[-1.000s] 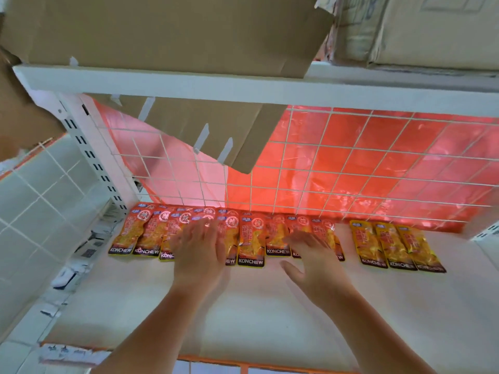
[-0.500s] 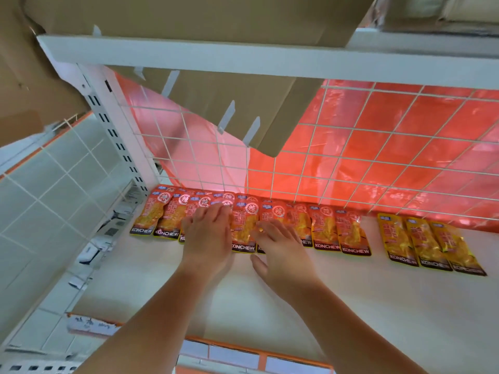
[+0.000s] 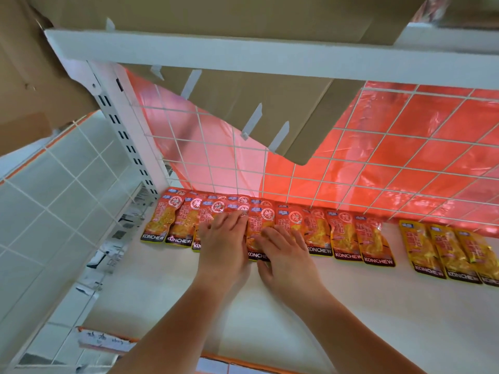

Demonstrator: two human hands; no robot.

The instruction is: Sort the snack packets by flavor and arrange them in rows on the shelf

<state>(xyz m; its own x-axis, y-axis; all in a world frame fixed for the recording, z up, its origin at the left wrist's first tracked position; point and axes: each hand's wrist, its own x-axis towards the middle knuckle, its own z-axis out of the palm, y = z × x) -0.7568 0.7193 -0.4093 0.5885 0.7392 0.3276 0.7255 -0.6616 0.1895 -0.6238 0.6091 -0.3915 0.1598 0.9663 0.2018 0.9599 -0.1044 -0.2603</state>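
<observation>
Red snack packets [image 3: 348,238] line the shelf [image 3: 351,306]; left hand [image 3: 225,244] and right hand [image 3: 286,252] press flat, fingers straight, gripping nothing; yellow packets [image 3: 448,252] lie apart.

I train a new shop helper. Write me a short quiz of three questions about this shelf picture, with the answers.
1. True or false: the yellow packets touch the red packets on the shelf.
2. The left hand and the right hand both rest on: A) red packets, B) yellow packets, C) cardboard.
3. How many yellow packets are in view?
Key: 1 false, a bare gap separates them; 2 A; 3 three.
</observation>
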